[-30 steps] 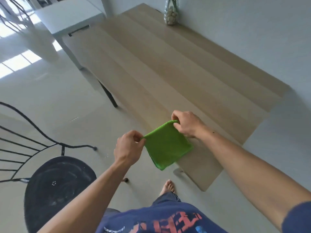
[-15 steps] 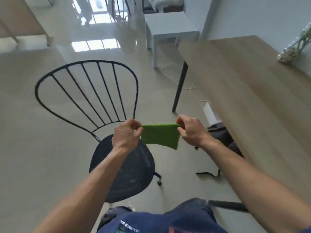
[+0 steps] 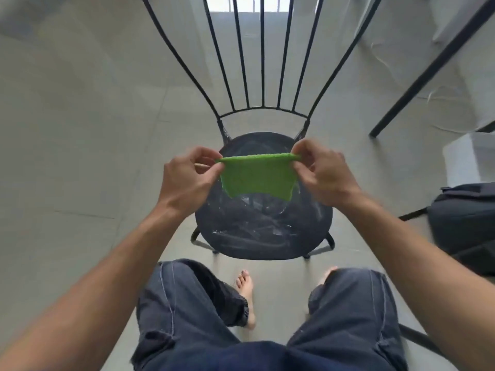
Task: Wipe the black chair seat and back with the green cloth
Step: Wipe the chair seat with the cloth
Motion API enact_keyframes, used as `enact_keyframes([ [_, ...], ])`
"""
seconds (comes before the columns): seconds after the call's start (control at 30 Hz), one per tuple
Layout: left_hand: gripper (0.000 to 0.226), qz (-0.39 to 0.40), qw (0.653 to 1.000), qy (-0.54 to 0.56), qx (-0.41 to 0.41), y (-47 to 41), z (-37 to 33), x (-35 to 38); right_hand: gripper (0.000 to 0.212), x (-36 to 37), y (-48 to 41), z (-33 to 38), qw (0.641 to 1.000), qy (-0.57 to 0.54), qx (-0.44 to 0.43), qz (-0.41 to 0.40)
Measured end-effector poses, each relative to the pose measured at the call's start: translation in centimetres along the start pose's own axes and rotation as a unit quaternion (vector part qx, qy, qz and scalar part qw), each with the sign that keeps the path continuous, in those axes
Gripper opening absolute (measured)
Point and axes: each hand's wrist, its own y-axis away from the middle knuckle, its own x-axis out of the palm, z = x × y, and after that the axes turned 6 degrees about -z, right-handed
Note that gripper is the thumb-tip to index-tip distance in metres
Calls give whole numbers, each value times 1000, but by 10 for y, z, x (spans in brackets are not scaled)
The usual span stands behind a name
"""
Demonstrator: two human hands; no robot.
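Note:
The black chair stands straight in front of me. Its round seat (image 3: pixel 263 231) shows pale smears, and its back (image 3: pixel 262 62) is a fan of thin metal rods rising away from me. A folded green cloth (image 3: pixel 258 176) hangs stretched above the far half of the seat, not touching it. My left hand (image 3: pixel 187 180) pinches the cloth's top left corner. My right hand (image 3: pixel 321 174) pinches the top right corner.
A black table leg (image 3: pixel 428 68) slants down at the right. A white box (image 3: pixel 471 159) and a dark backpack (image 3: pixel 466 223) sit on the grey tiled floor right of the chair. My bare feet (image 3: pixel 246 293) stand just before the seat.
I have turned from the wooden table to face the chair squarely. Both hands carried the cloth from over the table to above the seat, still holding its top corners.

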Motion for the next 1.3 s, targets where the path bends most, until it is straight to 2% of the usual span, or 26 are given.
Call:
enact_keyframes([
  [0.27, 13, -28, 999, 38, 20, 78, 64, -24, 18, 50, 68, 14, 994, -97, -42, -33],
  [0.47, 15, -13, 1000, -2, -2, 113, 104, -22, 23, 82, 105, 9, 998, -54, -37, -19],
  [0.67, 6, -20, 995, -80, -55, 95, 146, 9, 15, 127, 89, -14, 999, 7, -28, 30],
  [1.0, 5, -19, 986, -150, -67, 25, 196, 58, 4, 186, 34, -42, 997, 65, -23, 25],
  [1.07, 6, -22, 987, -151, -52, 22, 201, 63, 15, 196, 36, -43, 992, 119, -41, 30],
  [1.17, 14, -44, 990, -131, -37, 26, 208, 66, 40, 212, 51, -40, 967, 227, -117, 16],
  [1.3, 22, -75, 989, -120, -42, 42, 219, 64, 54, 236, 73, -30, 939, 265, -202, 89],
])
